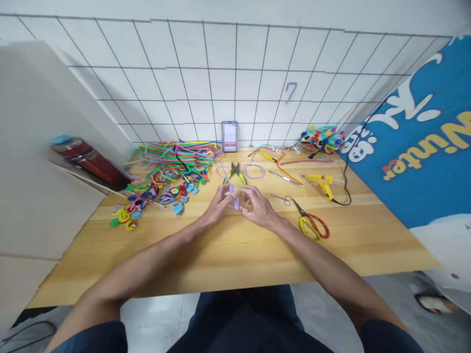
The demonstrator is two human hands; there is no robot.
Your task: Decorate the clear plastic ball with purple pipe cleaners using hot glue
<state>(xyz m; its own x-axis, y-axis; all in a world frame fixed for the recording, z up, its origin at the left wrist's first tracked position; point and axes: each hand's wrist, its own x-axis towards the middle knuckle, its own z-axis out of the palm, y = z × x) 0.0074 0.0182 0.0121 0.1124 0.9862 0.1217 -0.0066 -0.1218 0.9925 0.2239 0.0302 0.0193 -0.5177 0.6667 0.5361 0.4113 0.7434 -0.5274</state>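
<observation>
One purple pipe cleaner (228, 184) is what I have between both hands, over the middle of the wooden table (235, 260). Its long axis runs away from me and a little to the left. The near end sits where my fingertips meet, and the far end sticks out free toward the pliers (235, 171).

My left hand (215, 206) comes in from the left, fingers drawn together and pinching that near end. My right hand (259, 208) comes in from the right, fingers closed on the same spot, so the two hands meet at the tips. The picture is too soft there for me to tell which hand has the firmer grip. The free length leans toward the left hand's side, so that hand is the nearer one to it.

The pliers lie just beyond the free tip, with a purple loop (253, 170) just beside them on the right. Small scissors (283, 199) lie near my right hand. Larger scissors (312, 224) with red and yellow handles lie right of that wrist, and a yellow glue gun (322, 184) is further out. On the left is a pile of coloured pipe cleaners (172, 156), with small bent shapes (158, 196) spread in front of it. A phone (229, 136) leans on the tiled wall, well beyond my hands.
</observation>
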